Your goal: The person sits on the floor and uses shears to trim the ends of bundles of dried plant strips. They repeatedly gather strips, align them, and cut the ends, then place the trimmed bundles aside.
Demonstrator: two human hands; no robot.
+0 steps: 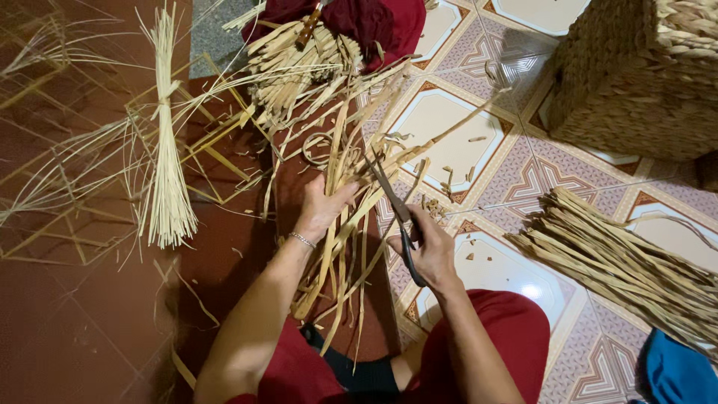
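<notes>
My left hand grips a bunch of long flat straw strips that run from my lap up toward the top of the view. My right hand holds dark scissors, with the blades pointing up-left into the strips beside my left hand. Small cut scraps lie on the tile just past the blades. A thin bracelet sits on my left wrist.
A tied bundle of thin pale stalks lies at left on brown floor. A pile of flat strips sits at right on patterned tile. A woven basket stands top right. Dark red cloth and short strips lie ahead. A blue object is bottom right.
</notes>
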